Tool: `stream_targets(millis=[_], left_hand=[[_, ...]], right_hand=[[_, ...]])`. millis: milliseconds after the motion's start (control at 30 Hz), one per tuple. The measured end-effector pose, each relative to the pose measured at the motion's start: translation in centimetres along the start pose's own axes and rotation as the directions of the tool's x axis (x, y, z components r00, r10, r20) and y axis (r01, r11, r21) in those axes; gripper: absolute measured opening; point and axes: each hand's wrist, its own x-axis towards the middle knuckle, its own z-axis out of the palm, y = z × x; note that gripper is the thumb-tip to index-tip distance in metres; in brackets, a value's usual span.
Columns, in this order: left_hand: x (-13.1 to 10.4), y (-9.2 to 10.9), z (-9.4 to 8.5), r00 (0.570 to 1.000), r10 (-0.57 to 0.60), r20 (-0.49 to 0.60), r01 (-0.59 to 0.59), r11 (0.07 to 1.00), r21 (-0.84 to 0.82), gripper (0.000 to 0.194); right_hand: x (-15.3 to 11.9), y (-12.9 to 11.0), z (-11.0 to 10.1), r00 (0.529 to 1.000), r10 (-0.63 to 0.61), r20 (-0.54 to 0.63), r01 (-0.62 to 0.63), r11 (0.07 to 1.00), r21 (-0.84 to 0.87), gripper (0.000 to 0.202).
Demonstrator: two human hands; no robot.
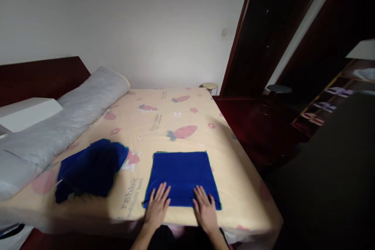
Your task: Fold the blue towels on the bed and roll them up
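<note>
A blue cloth (181, 172) with thin green edging lies spread flat as a near square on the bed, close to its front edge. On its near left corner rests my left hand (158, 205), palm down with the fingers stretched out. My right hand (204, 208) lies flat on the near right part of the same cloth, its fingers slightly spread. Neither hand grips anything. To the left, a second blue cloth (93, 168) sits crumpled in a loose heap, apart from both hands.
The bed (187, 113) has a cream sheet with strawberry and carrot prints. Along its left side lies a rolled grey quilt (84, 105), near a white box-like object (29, 111) and a dark headboard (43, 76). Stools (279, 88) and a shoe rack (328, 97) stand right.
</note>
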Motion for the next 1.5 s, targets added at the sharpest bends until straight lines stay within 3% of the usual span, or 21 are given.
stream_targets(millis=[100, 167, 233, 333, 400, 433, 500, 667, 733, 800, 867, 933, 1000, 1033, 1100, 1167, 1300, 1500], left_hand=[[-2.1, -4.2, -0.2, 0.99, -0.133, -0.038, 0.134, 0.99, 0.037, 0.054], [-2.2, -4.2, -0.6, 0.98, -0.182, -0.075, 0.185, 0.982, 0.045, 0.055], [-0.9, -1.8, -0.9, 0.976, -0.19, -0.106, 0.195, 0.98, 0.032, 0.057], [1.9, 3.2, -1.1, 0.996, -0.044, -0.083, 0.042, 0.999, -0.022, 0.058], [3.2, 4.9, -1.0, 0.995, 0.09, -0.044, -0.093, 0.994, -0.062, 0.058], [3.4, 4.8, -1.0, 0.99, 0.137, -0.025, -0.139, 0.987, -0.078, 0.058], [3.1, 2.8, -1.1, 0.987, 0.161, 0.001, -0.16, 0.983, -0.091, 0.058], [0.2, -5.3, -1.3, 0.999, 0.046, -0.008, -0.046, 0.999, -0.001, 0.057], [-0.4, -6.5, -1.8, 0.997, 0.025, -0.071, -0.021, 0.998, 0.06, 0.058], [-0.7, -5.9, -2.6, 0.988, 0.017, -0.157, 0.002, 0.993, 0.118, 0.058], [-0.9, -3.9, -3.6, 0.978, 0.096, -0.184, -0.066, 0.985, 0.161, 0.058], [-1.3, -1.5, -4.4, 0.953, 0.276, -0.125, -0.253, 0.952, 0.172, 0.059], [-2.1, 0.0, -4.4, 0.907, 0.416, -0.069, -0.401, 0.902, 0.162, 0.062], [-2.6, 0.1, -4.1, 0.9, 0.43, -0.069, -0.415, 0.894, 0.167, 0.063], [-3.8, -1.4, -3.3, 0.915, 0.386, -0.113, -0.36, 0.912, 0.196, 0.062], [-5.0, -4.2, -2.5, 0.926, 0.355, -0.126, -0.326, 0.923, 0.207, 0.062], [-6.2, -8.9, -2.0, 0.932, 0.363, 0.0, -0.359, 0.922, 0.143, 0.056], [-5.4, -9.0, -2.3, 0.975, 0.216, 0.057, -0.221, 0.97, 0.103, 0.042]], right_hand=[[-1.8, 4.9, -1.2, 0.985, 0.139, -0.107, -0.147, 0.986, -0.077, 0.05], [-1.9, 5.1, -1.4, 0.972, 0.171, -0.162, -0.189, 0.977, -0.099, 0.052], [-1.0, 2.6, -1.0, 0.97, 0.155, -0.185, -0.174, 0.98, -0.095, 0.05], [1.3, -2.7, 0.4, 0.994, -0.003, -0.105, -0.001, 0.999, -0.034, 0.05], [2.5, -4.3, 1.0, 0.993, -0.113, -0.035, 0.114, 0.993, 0.015, 0.051], [2.7, -4.1, 1.1, 0.99, -0.137, -0.017, 0.137, 0.99, 0.028, 0.05], [2.4, -1.5, 0.7, 0.994, -0.107, -0.024, 0.107, 0.994, 0.012, 0.048], [-0.7, 8.5, -1.9, 0.994, 0.027, -0.104, -0.041, 0.991, -0.131, 0.05], [-1.0, 10.0, -2.9, 0.993, 0.014, -0.118, -0.033, 0.987, -0.16, 0.05], [-0.5, 9.1, -3.6, 0.986, 0.006, -0.164, -0.034, 0.985, -0.171, 0.047], [0.4, 6.6, -4.2, 0.979, -0.041, -0.2, 0.006, 0.985, -0.171, 0.043], [1.0, 3.5, -4.6, 0.971, -0.194, -0.14, 0.174, 0.974, -0.147, 0.043], [0.7, 1.5, -5.0, 0.914, -0.406, 0.001, 0.405, 0.911, -0.078, 0.053], [0.3, 1.3, -5.2, 0.876, -0.478, 0.064, 0.481, 0.876, -0.041, 0.059], [-1.0, 2.5, -5.8, 0.859, -0.491, 0.143, 0.498, 0.867, -0.021, 0.062], [-2.3, 5.3, -6.7, 0.892, -0.41, 0.188, 0.425, 0.904, -0.042, 0.058], [-3.0, 9.8, -8.6, 0.868, -0.419, 0.265, 0.433, 0.901, 0.007, 0.053], [-1.7, 9.1, -7.9, 0.9, -0.407, 0.153, 0.416, 0.909, -0.033, 0.038]])
